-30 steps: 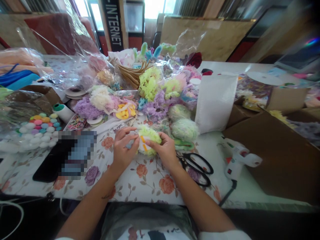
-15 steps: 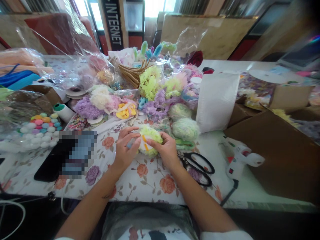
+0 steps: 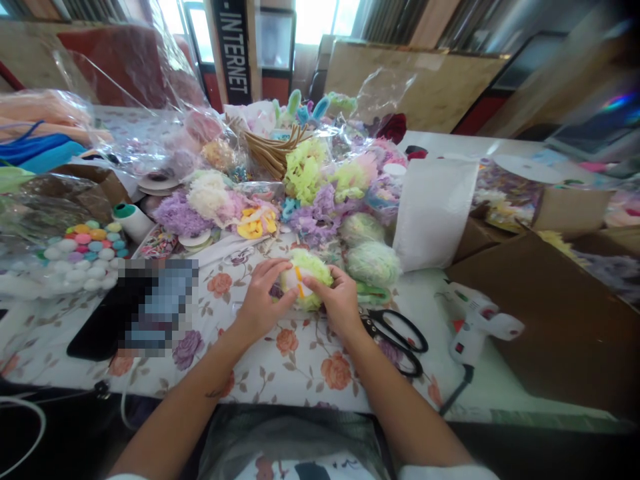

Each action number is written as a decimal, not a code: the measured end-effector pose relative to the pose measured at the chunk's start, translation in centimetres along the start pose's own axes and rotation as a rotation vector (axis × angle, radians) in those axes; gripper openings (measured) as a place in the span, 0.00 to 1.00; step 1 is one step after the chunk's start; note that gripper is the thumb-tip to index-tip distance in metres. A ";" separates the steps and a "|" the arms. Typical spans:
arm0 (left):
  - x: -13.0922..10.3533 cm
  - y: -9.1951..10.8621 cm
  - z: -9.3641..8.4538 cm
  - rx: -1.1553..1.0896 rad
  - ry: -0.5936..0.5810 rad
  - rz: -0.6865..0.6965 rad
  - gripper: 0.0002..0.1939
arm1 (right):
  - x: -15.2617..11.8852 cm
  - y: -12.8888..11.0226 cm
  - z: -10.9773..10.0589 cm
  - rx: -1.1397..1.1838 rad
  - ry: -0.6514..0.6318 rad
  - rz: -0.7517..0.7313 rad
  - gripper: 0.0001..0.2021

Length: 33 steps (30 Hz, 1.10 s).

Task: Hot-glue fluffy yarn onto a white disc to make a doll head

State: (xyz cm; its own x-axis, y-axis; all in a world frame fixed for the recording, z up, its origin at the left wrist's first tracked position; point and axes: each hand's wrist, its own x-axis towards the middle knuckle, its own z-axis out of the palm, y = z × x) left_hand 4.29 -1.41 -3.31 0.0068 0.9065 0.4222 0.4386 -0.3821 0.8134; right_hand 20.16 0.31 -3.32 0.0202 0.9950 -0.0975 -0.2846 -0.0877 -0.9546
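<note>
**Both hands close on one pompom**

Left hand (image 3: pixel 261 303) and right hand (image 3: pixel 339 303) pinch a yellow-green pompom (image 3: pixel 307 279) between them, just above the floral tablecloth (image 3: pixel 280 370), equally near both. Scissors (image 3: pixel 395 333) lie right; glue gun (image 3: pixel 473 323) farther right.

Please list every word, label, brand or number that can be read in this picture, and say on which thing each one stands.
"-INTERNET": white capitals running downward on the dark vertical sign at the back, by the window.
Phone screen on the flowered tablecloth: pixelated, not readable.
Glue gun: only red and green marks, too small to read.
No other text shows.
</note>
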 end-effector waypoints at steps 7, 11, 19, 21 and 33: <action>0.4 -0.2 -0.4 -0.406 0.183 -0.242 0.21 | -0.5 -0.4 0.6 -0.075 -0.064 -0.023 0.17; 0.7 -0.3 -0.4 -0.543 0.073 -0.356 0.16 | -0.5 -0.4 0.5 -0.101 -0.085 -0.039 0.17; 1.0 0.4 -0.9 -1.011 0.017 -0.692 0.15 | -0.5 -0.4 0.3 -0.144 -0.144 -0.060 0.17; 1.2 0.6 -1.1 -1.075 0.017 -0.759 0.15 | -0.4 -0.5 0.3 -0.161 -0.145 -0.060 0.17; 0.6 -0.4 -0.9 -0.259 0.271 -0.145 0.15 | -0.1 -0.6 0.4 0.104 -0.037 0.065 0.17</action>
State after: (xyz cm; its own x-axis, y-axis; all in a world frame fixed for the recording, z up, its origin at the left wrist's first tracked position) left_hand 3.33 -0.86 -2.98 -0.2910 0.8873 0.3578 0.1764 -0.3178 0.9316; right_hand 19.91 0.29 -2.65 -0.0361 0.9886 -0.1459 -0.3821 -0.1485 -0.9121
